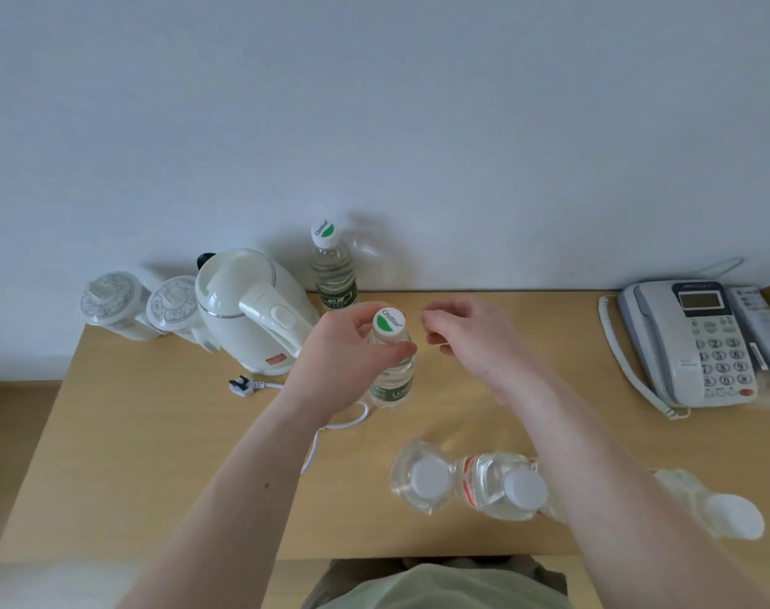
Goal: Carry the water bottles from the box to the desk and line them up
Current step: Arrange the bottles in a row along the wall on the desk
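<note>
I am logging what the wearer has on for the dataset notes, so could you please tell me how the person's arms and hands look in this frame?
Both forearms are bare to the bottom of the frame, with no sleeves visible. The left hand and right hand wear no gloves, and no rings, watch or bracelets show. A small dark mark sits on the left forearm. A pale green garment shows at the bottom edge.

1 head view, looking forward-down, close over desk (154,454), wall behind.

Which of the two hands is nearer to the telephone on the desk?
The right hand. It hovers at mid-desk, with bare desktop between it and the telephone at the desk's right end. The left hand is farther away, gripping the neck of a green-capped bottle.
</note>
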`<state>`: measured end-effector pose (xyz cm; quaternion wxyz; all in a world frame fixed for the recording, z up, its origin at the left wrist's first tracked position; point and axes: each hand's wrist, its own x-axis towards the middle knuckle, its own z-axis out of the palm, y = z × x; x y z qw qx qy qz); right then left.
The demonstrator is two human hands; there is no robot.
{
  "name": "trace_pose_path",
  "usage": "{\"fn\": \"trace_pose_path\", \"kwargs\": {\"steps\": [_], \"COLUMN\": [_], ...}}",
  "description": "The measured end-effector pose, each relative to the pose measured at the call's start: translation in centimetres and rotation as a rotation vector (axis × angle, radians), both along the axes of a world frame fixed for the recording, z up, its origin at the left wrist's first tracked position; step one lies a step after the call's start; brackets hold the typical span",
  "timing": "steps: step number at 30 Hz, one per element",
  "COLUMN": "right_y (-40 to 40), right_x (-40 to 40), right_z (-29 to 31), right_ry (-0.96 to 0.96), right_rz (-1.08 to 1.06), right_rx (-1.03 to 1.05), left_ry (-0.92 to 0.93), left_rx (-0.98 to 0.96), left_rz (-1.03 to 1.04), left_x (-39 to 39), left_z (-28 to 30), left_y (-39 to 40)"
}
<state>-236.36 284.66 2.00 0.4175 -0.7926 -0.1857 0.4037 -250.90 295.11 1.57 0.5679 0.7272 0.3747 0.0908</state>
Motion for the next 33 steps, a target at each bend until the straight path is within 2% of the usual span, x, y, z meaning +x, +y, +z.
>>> {"fn": "trace_pose_path", "kwargs": {"steps": [14,33], "right_y": [0.5,1.8], "right_x": [4.7,5.2], "right_z": [-0.7,-1.2], "right_ry": [0.064,0.065], "right_rz": [-0.007,0.012], "right_rx": [-0.008,-0.017], "left_ry": [0.008,-0.030], "left_rx": [0.075,0.143], "left_rz": [0.220,0.417], "left_x": [5.9,8.1], "left_z": [-1.2,-3.8], "left_y": [2.3,4.2]}}
